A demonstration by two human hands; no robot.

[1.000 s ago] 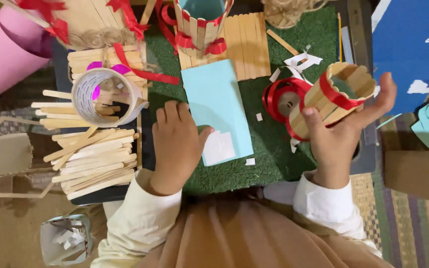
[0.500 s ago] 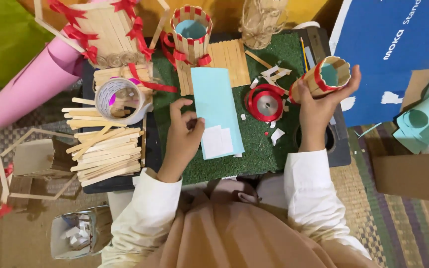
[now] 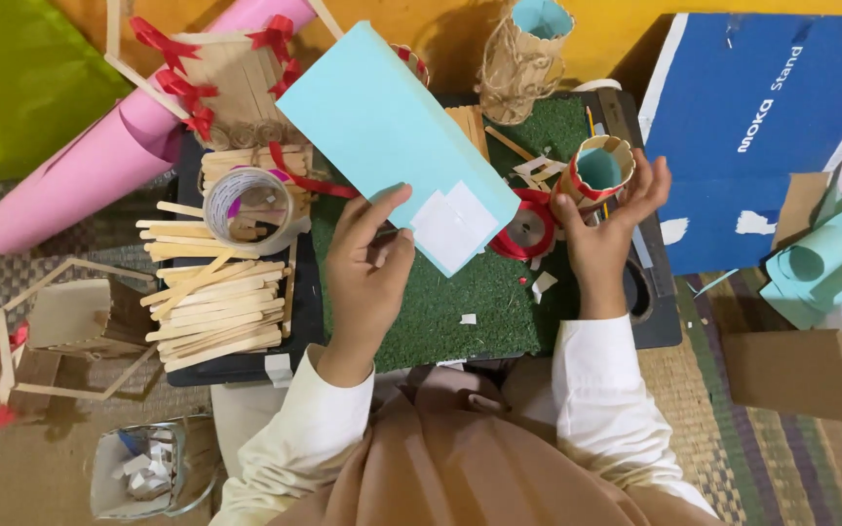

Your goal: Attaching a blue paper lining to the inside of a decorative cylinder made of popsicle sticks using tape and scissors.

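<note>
Since half a second ago the light blue card sheet (image 3: 382, 127) has come up off the green turf mat (image 3: 460, 302), where it was lying flat with its long side running straight away from the person, and it now sits lifted and tilted, its long axis running diagonally from upper left down to lower right. Its upper-left end points toward the pink paper roll (image 3: 119, 156) and the lower-right corner, with two white paper squares (image 3: 450, 226) stuck on it, hangs over the mat close to the red ribbon spool (image 3: 528, 231). The left hand (image 3: 367, 268) has hold of the sheet at its lower edge, thumb on top and fingers curled underneath, so it's a pinch grip rather than a full fist. The right hand (image 3: 608, 229) is wrapped around a small cup made of wooden sticks (image 3: 596, 170) with a red band and a blue lining, fingers spread up around its side, opening facing up toward the camera, held just above the right edge of the mat. Left of the mat on the dark surface (image 3: 246, 365) there's a loose pile of wooden craft sticks (image 3: 211, 307) and a clear tape roll (image 3: 246, 200). A blue box (image 3: 782, 117) lies off to the right.
</note>
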